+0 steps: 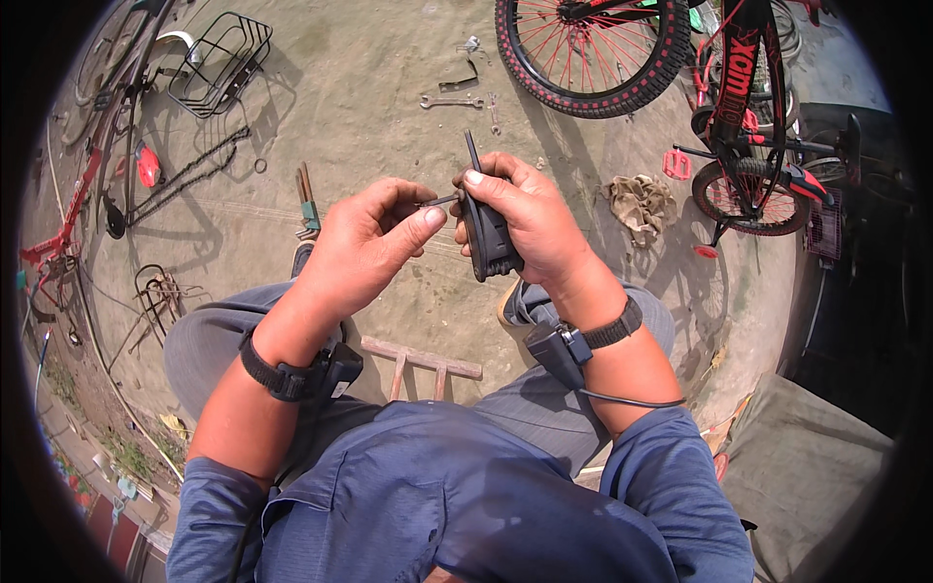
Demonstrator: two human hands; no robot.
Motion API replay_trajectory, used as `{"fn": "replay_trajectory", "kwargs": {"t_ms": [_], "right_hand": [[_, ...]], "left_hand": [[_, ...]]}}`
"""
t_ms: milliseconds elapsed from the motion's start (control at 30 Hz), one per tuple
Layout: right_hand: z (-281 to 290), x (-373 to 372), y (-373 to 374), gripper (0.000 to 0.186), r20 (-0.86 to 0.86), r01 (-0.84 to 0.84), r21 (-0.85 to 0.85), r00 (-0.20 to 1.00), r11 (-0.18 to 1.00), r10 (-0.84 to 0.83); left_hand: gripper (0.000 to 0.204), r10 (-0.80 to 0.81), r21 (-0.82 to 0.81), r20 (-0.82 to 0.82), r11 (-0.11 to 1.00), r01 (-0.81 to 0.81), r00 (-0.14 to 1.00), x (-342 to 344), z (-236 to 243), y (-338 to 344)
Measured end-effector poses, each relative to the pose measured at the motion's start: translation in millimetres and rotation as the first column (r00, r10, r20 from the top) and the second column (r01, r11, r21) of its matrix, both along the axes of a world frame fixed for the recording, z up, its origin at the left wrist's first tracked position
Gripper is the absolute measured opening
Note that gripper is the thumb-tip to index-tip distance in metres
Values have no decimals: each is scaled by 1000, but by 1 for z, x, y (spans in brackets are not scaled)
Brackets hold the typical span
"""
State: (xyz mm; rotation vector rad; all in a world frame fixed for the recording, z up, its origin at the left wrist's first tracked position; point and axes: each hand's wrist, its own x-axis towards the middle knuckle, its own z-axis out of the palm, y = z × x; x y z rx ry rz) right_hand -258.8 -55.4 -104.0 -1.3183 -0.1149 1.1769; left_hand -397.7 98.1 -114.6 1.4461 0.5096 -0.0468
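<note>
In front of my lap, my right hand (530, 209) grips a black tool body (494, 241) that looks like a folding hex key set. One slim dark key (471, 148) sticks up from it, away from me. Thumb and fingers of my left hand (374, 233) are closed on a second thin dark key (443, 200) that points sideways out of the set. The far fingers of both hands are partly hidden. Each wrist wears a black strap with a small black box.
Wrenches (452, 101) and small metal parts lie ahead on the ground. A red-and-black bicycle (743, 87) with a wheel (593, 49) is at upper right, near a crumpled cloth (641, 207). Left are a wire basket (222, 60), a chain (194, 175) and green-handled pliers (309, 214). A wooden frame (422, 360) sits between my legs.
</note>
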Motion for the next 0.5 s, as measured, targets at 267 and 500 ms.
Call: {"fn": "replay_trajectory", "kwargs": {"t_ms": [267,500], "right_hand": [[2,-4,1,29,35,7,-10,999,1000,-6],[0,0,0,26,-63,10,73,998,997,-5]], "left_hand": [[29,-51,-119,12,992,52,999,-1,2,3],[26,48,-334,-34,941,-57,998,0,4,-7]]}}
